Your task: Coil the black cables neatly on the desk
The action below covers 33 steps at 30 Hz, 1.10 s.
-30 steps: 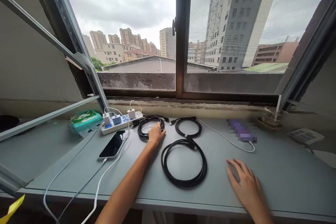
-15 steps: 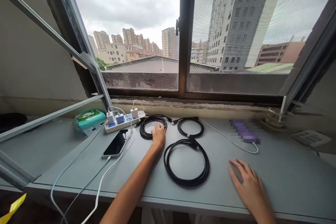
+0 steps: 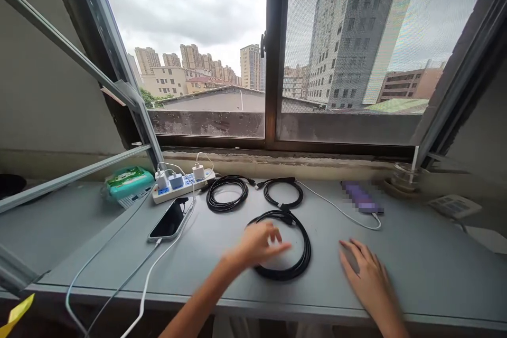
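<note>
Three coiled black cables rest on the grey desk. My left hand [image 3: 261,243], a little blurred, is over the left side of the largest cable coil [image 3: 304,256], thumb and fingers apart, with nothing in it. Part of that coil is hidden behind the hand; I cannot tell whether they touch. Behind it lie the left cable coil [image 3: 212,205] and the smaller right cable coil [image 3: 301,195]. My right hand [image 3: 366,272] lies on the desk to the right of the largest coil, fingers stretched out and holding nothing.
A power strip [image 3: 160,198] with white chargers stands at the back left, a phone [image 3: 168,220] on a charging cord in front of it. Farther left is a green-topped pack [image 3: 129,179]. A purple device [image 3: 362,196] and a glass jar [image 3: 406,175] are at the back right.
My left hand has left the left cable coil and come towards me and to the right, over the largest coil. My right hand stays on the desk. The view has shifted slightly.
</note>
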{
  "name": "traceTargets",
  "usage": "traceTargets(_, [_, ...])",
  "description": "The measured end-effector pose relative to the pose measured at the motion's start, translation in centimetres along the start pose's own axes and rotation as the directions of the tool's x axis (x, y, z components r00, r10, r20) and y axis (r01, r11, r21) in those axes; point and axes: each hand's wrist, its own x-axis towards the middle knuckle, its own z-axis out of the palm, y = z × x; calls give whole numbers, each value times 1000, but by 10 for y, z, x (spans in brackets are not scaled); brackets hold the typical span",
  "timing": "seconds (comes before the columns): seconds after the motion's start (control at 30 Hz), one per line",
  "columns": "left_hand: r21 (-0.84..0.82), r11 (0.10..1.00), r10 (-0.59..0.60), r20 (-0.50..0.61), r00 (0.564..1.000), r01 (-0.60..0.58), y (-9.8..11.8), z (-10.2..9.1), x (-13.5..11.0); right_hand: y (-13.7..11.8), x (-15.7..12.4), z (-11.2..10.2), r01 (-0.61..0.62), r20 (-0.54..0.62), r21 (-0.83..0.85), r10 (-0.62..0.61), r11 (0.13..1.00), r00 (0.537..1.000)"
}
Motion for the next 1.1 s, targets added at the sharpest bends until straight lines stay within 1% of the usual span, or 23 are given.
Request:
traceTargets(0.03, [-35, 999, 32, 92, 995, -29, 10, 10, -10, 0, 0, 0, 3, -3, 0, -3, 1000, 1000])
traceTargets(0.07, [-32, 999, 39, 119, 992, -35, 19, 21, -19, 0, 1, 0, 6, -2, 1, -6, 1000, 1000])
traceTargets(0.13, [44, 998, -45, 66, 997, 43, 31, 41, -32, -3, 1, -3, 3, 9, 11, -3, 1000, 1000])
traceTargets(0.17, [69, 996, -67, 64, 996, 62, 36, 48, -36, -4, 2, -4, -2, 15, 18, 2, 1000, 1000])
traceTargets(0.23, [86, 994, -81, 78, 994, 75, 42, 54, -40, -7, 2, -7, -26, 28, 33, 25, 999, 999])
traceTargets(0.27, [69, 996, -69, 90, 994, 63, 43, 53, -40, -8, 2, -9, -42, 35, 39, 41, 998, 999])
traceTargets(0.3, [39, 998, -56, 86, 995, 53, 44, 49, -38, -10, 2, -11, -62, 42, 46, 60, 997, 997])
traceTargets(0.33, [-2, 999, -54, 55, 997, 54, 44, 42, -35, -12, 3, -14, -75, 59, 62, 71, 995, 996])
traceTargets(0.4, [-138, 987, -92, -74, 993, 81, 44, 21, -23, -19, 6, -25, -67, 152, 163, 42, 984, 987])
traceTargets(0.43, [-237, 967, -140, -162, 977, 99, 44, 8, -15, -26, 10, -33, -48, 225, 247, -9, 968, 974])
traceTargets(0.47, [-373, 921, -203, -222, 954, 109, 44, -6, -6, -34, 15, -43, -29, 303, 348, -84, 937, 949])
traceTargets(0.5, [-540, 835, -252, -213, 944, 101, 45, -20, 4, -45, 22, -54, -21, 372, 442, -162, 897, 914])
traceTargets(0.53, [-691, 718, -283, -190, 940, 77, 46, -34, 14, -58, 31, -67, -11, 413, 498, -226, 867, 882])
traceTargets(0.57, [-794, 606, -277, -160, 947, 43, 49, -47, 22, -73, 41, -81, -7, 428, 519, -252, 855, 868])
traceTargets(0.6, [-851, 525, -266, -184, 946, -18, 54, -59, 29, -89, 53, -94, 2, 410, 529, -257, 849, 875])
traceTargets(0.67, [-885, 435, -263, -303, 916, -168, 67, -79, 38, -122, 78, -118, 41, 360, 569, -293, 821, 886])
traceTargets(0.77, [-860, 393, -288, -451, 845, -325, 91, -98, 44, -168, 109, -144, 141, 193, 665, -352, 734, 916])
traceTargets(0.83, [-860, 345, -313, -483, 818, -376, 103, -104, 48, -193, 121, -155, 180, 103, 713, -355, 678, 929])
traceTargets(0.9, [-879, 239, -332, -474, 816, -413, 108, -108, 54, -212, 126, -159, 216, 39, 740, -361, 637, 932])
traceTargets(1.0, [-887, 45, -360, -443, 821, -459, 105, -113, 65, -228, 132, -153, 221, -5, 775, -343, 593, 939])
traceTargets(1.03, [-887, 9, -366, -432, 824, -461, 101, -114, 69, -230, 134, -148, 210, -7, 791, -334, 575, 943])
traceTargets(1.07, [-894, -5, -366, -415, 833, -447, 97, -116, 71, -231, 137, -144, 195, 0, 809, -330, 555, 944])
traceTargets(1.1, [-906, 6, -357, -397, 845, -423, 93, -118, 73, -231, 140, -139, 179, 11, 825, -332, 536, 943])
